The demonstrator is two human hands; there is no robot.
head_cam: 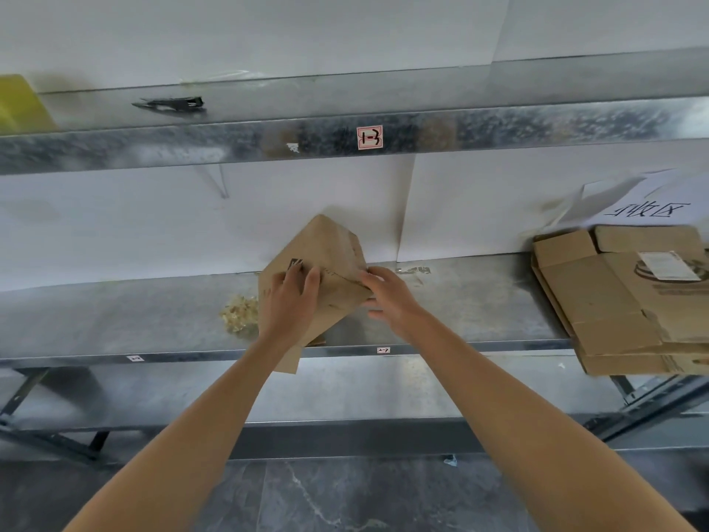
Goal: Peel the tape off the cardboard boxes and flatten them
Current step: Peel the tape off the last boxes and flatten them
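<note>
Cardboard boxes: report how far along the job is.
Done: flattened boxes lie stacked at the shelf's right end. In hand: left hand and right hand hold one cardboard box, still box-shaped, tilted beside a crumpled tape wad. Left: flattening it.

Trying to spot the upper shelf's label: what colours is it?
The label is white, red-bordered, black-marked; head view.
</note>
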